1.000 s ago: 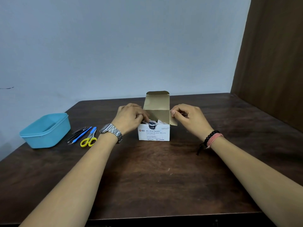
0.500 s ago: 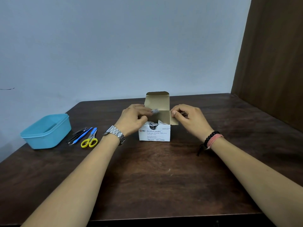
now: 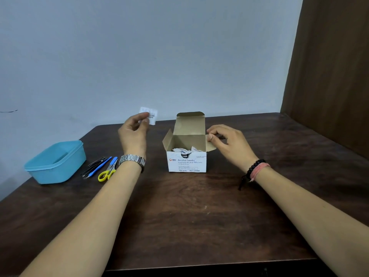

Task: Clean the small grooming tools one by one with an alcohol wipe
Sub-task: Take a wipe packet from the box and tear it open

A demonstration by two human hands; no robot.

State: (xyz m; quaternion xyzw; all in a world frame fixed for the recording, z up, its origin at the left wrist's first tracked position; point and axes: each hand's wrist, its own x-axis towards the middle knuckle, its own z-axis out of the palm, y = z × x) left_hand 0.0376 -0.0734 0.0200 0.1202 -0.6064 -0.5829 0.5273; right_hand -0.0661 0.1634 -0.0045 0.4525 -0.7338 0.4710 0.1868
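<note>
The grooming tools (image 3: 99, 166) lie on the worktop (image 3: 189, 206) beside the blue tub (image 3: 56, 162). The left hand (image 3: 133, 134) pinches a sealed swab packet (image 3: 148, 115) aloft; a loose pinch could drop it. The right hand (image 3: 227, 142) pinches the alcohol swab box (image 3: 187, 162) flap, which might tip the box.

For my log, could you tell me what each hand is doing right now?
Left hand: pinches an alcohol swab packet.
Right hand: pinches the swab box's side flap.

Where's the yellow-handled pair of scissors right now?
Head view, left side: the scissors lie on the table between the blue tool and the left wrist.
</note>
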